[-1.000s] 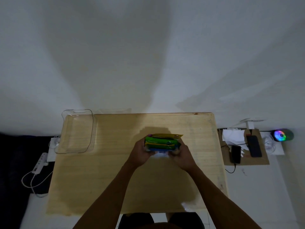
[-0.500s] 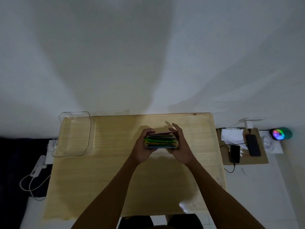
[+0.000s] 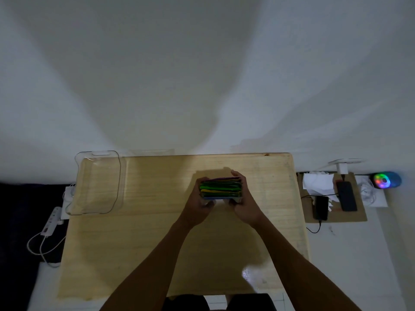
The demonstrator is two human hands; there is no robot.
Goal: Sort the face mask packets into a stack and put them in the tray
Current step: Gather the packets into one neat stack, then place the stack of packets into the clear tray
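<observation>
Since half a second ago, both hands closed in flush on the stack. Left hand (image 3: 200, 199) and right hand (image 3: 243, 202) clamp the packets (image 3: 221, 189) by their ends, mid-table. Likely light, soft, slippery film; squeeze the ends. Wooden table (image 3: 157, 243); clear tray (image 3: 116, 187) far left, empty; white wall (image 3: 202, 75).
</observation>
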